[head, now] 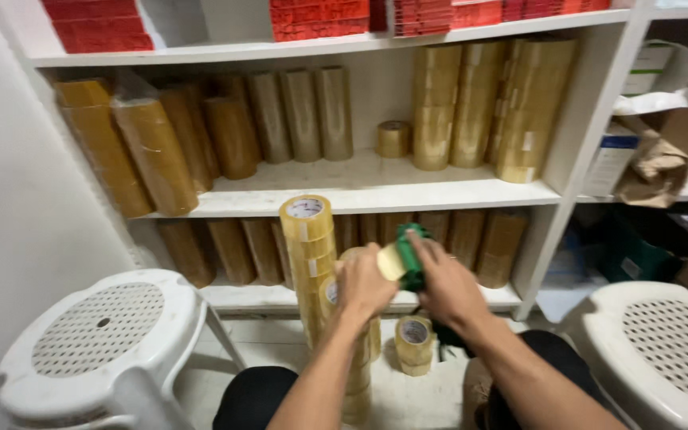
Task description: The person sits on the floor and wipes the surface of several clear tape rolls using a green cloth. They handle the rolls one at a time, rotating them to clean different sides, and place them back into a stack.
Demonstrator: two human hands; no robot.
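Item: roll of clear packing tape (pixel 392 261), pale yellow, held above the floor in front of the lower shelf. It sits between the two hands, seated against a green tape dispenser (pixel 413 256); whether it is fully mounted cannot be told.

Left hand (pixel 362 283): fingers curled closed over the roll's near left side. The roll lies just ahead of and to the right of this hand, touching it.

Right hand (pixel 449 288): closed around the green dispenser from the right, thumb side toward the roll. The dispenser's long axis runs roughly up and away from the person, tilted slightly left. Both hands are equally close, the left on the roll, the right on the dispenser.

Adjacent: tall stack of tape rolls (pixel 310 263) upright just left of the left hand, near but apparently apart. Short stack of rolls (pixel 414 344) on the floor below the hands.

Surroundings: white shelving unit (pixel 360 189) loaded with sleeves of brown and clear tape; white plastic stool (pixel 97 334) at left, second stool (pixel 662 342) at right.
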